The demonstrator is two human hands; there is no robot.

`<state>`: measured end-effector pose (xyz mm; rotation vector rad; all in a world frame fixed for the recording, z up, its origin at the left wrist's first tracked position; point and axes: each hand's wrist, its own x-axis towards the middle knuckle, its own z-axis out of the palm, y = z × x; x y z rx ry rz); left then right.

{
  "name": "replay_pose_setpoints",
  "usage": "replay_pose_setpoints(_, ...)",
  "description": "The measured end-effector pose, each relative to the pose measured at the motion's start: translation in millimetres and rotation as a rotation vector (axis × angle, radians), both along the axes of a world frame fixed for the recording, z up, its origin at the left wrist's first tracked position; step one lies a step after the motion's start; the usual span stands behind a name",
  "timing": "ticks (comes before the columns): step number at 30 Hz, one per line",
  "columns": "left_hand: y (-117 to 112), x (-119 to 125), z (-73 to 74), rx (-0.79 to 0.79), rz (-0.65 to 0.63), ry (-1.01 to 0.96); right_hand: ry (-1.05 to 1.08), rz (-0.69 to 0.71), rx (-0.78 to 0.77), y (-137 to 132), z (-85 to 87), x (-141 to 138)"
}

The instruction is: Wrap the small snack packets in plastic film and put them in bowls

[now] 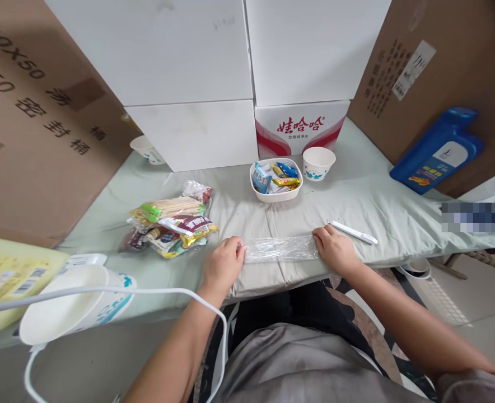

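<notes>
A flat strip of clear plastic film [280,249] lies stretched sideways near the table's front edge. At its left end my left hand [224,260] is closed, pinching the film. My right hand [335,246] grips the other end with bent fingers. Just beyond the right hand rests a white utility knife [352,231]. Left of my left hand sits a heap of snack packets [188,225], with a bundle of thin wooden sticks [176,208] in a green-ended wrapper on top.
A white bowl [276,197] of wrapped snacks and a paper cup [318,164] stand before white boxes [188,137]. A blue bottle [436,151] leans at the right. A large paper tub [75,305] and a white cable [146,290] occupy the left foreground. Cardboard boxes [33,129] flank the table.
</notes>
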<state>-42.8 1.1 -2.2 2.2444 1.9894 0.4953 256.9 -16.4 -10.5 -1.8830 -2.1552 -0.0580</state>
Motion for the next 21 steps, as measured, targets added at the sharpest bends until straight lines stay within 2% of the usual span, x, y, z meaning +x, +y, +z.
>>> replay_pose_setpoints(2, 1.8, -2.3, -0.8, 0.057, 0.027, 0.04, -0.066, 0.003, 0.021, -1.1, -1.0, 0.1)
replay_pose_setpoints(5, -2.5, -0.2, 5.4, 0.282, 0.034, 0.045, -0.044, 0.076, 0.157, -7.4, 6.5, 0.3)
replay_pose_setpoints(8, -16.1, 20.0, 12.3, 0.435, -0.101, 0.016, 0.009, 0.193, 0.258, -13.8, 14.5, -9.6)
replay_pose_setpoints(11, -33.6, 49.2, 8.5, 0.318, -0.325, 0.027, -0.034, 0.428, 0.166, -18.9, 10.3, -24.3)
replay_pose_setpoints(13, -42.4, 61.4, 0.9, 0.218, -0.341, 0.078, -0.083, 0.523, 0.07, -23.4, 2.1, -26.9)
replay_pose_setpoints(17, -50.3, 61.2, -11.1, 0.141, -0.318, 0.105, -0.128, 0.445, -0.007, -42.0, -10.7, -3.1)
replay_pose_setpoints(21, -55.2, 65.3, -12.1, 0.127, -0.339, 0.086, -0.082, 0.345, 0.086, -70.1, -14.5, 34.8)
